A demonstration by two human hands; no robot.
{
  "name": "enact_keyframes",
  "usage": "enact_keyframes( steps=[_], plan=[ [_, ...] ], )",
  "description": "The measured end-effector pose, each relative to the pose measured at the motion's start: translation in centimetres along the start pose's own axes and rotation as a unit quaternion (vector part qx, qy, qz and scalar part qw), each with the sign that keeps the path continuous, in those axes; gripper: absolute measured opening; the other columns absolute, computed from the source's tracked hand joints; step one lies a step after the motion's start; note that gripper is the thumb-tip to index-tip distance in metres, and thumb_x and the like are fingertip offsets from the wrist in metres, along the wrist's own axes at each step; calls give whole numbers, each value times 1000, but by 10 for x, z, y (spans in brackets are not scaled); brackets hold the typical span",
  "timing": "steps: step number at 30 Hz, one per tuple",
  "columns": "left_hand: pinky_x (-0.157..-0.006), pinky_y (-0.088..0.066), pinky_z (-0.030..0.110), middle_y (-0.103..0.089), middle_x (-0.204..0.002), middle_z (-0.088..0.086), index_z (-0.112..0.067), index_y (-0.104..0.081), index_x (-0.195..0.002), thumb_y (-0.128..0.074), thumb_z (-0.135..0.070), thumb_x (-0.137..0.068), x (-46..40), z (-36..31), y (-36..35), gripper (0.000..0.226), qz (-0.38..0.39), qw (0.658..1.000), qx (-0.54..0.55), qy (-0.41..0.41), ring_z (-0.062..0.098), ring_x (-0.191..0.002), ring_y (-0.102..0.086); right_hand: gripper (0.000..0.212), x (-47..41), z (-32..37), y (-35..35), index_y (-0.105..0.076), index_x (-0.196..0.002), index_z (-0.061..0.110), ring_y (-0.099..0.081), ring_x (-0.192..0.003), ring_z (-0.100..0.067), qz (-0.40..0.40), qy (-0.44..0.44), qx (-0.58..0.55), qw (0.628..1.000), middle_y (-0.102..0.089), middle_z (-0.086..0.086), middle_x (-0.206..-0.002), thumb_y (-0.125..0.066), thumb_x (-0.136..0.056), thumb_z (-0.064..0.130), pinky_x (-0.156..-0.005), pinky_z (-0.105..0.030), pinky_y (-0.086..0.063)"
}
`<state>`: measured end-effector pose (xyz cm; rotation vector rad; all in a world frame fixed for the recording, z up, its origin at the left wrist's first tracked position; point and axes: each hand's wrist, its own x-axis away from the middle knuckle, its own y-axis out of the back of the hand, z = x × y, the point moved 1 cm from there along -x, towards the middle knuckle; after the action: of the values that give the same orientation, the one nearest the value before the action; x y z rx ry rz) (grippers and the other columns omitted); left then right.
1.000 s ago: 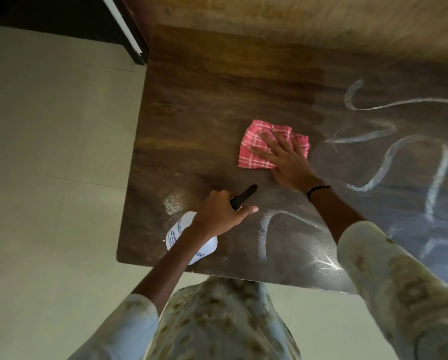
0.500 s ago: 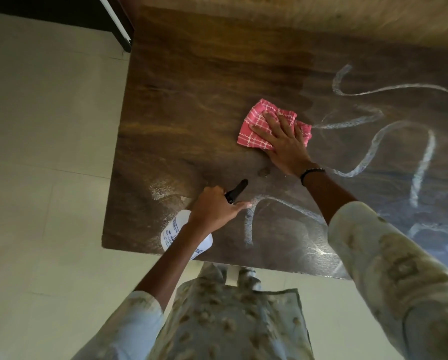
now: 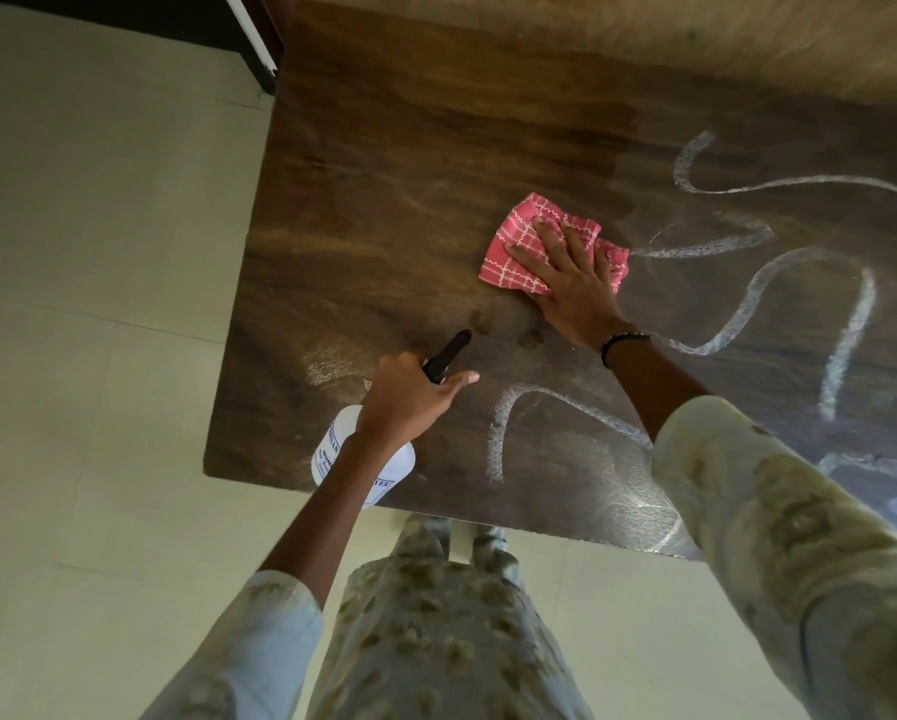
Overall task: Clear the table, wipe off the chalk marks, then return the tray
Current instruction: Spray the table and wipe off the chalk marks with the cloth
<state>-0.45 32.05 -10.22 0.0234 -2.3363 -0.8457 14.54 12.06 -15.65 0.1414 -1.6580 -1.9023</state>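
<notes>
The right hand (image 3: 573, 291) pressed flat, fingers straight, on the pink checked cloth (image 3: 519, 252). The nearest white chalk marks (image 3: 737, 324) began just right of the cloth, running rightward across the dark wooden table (image 3: 384, 200). The left hand (image 3: 410, 402) gripped a white spray bottle (image 3: 355, 459) near-left of the cloth.

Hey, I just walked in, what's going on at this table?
A person is wiping chalk off a dark wooden table. The right hand presses flat on a pink checked cloth, at the edge of the white chalk marks covering the table's right side. The left hand grips a white spray bottle with a black nozzle near the front edge. The left part looks mostly clean; many squiggles remain. No tray is visible.
</notes>
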Motion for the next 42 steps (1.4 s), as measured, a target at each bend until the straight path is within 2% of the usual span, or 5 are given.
enact_keyframes(
  steps=[8,16,19,29,42],
  plan=[
    [-62,-48,21,-68,-67,6,-9,-65,-72,-71,-51,-73,9,-3,16,43,-25,998,48,-21,13,-65,-65,56,0,26,-2,-16,-148,40,5,-146,-33,8,-26,-28,999,0,-2,-160,-38,-97,47,-110,-64,2],
    [-71,-56,42,-67,-67,12,-7,-64,-75,-67,-69,-61,11,13,27,64,-47,997,68,-2,26,-67,-65,56,25,105,-43,-44,-137,33,-19,-143,-38,-10,146,35,989,-25,-9,-156,-62,-83,28,-108,-68,-14],
    [-71,-56,42,-67,-68,12,-5,-65,-78,-66,-72,-61,11,16,26,69,-42,998,42,7,25,-67,-65,76,56,79,-45,-23,-144,38,-20,-143,-37,-11,209,85,974,-24,-9,-156,-58,-77,25,-109,-66,-19],
    [-61,-40,7,-70,-71,3,-7,-69,-76,-72,-51,-72,21,20,22,45,-39,997,63,-6,6,-66,-63,56,6,44,-5,-17,-148,40,3,-146,-36,-11,-36,-7,999,0,-3,-160,-34,-95,45,-108,-67,-2],
    [-68,-44,21,-70,-71,9,-8,-67,-73,-73,-48,-73,37,31,22,41,-23,998,48,-36,17,-70,-65,80,100,12,-37,-10,-147,42,-18,-142,-40,-18,113,85,990,-20,-9,-157,-57,-84,29,-108,-67,-20]
  ],
)
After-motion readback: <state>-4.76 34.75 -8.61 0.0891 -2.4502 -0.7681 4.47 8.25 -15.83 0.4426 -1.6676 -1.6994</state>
